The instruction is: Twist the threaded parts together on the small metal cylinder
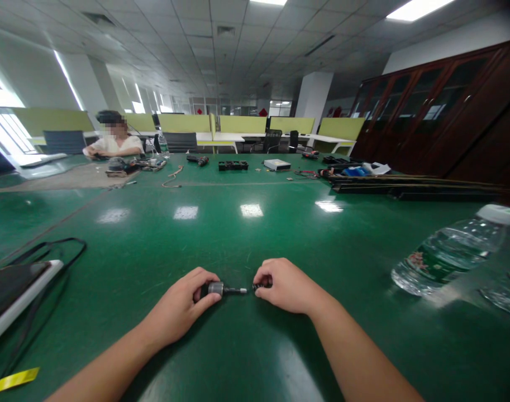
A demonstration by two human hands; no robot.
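Note:
My left hand (186,306) is closed around a short dark cylinder with a grey metal collar (216,288). A thin shaft with a bright tip sticks out of it to the right, lying level just over the green table (221,234). Facing that tip, my right hand (282,286) pinches a small dark ribbed part (257,286) between thumb and fingers. Its exact kind is too small to make out, and my fingers cover most of it. A narrow gap separates the shaft tip from the ribbed part.
At right, a water bottle (443,257) leans at a slant in view. A phone on a white block (24,296) with a black cord lies left. Farther back are a power drill (197,160), a black tray (233,166), a white box (276,164) and a seated person (116,142).

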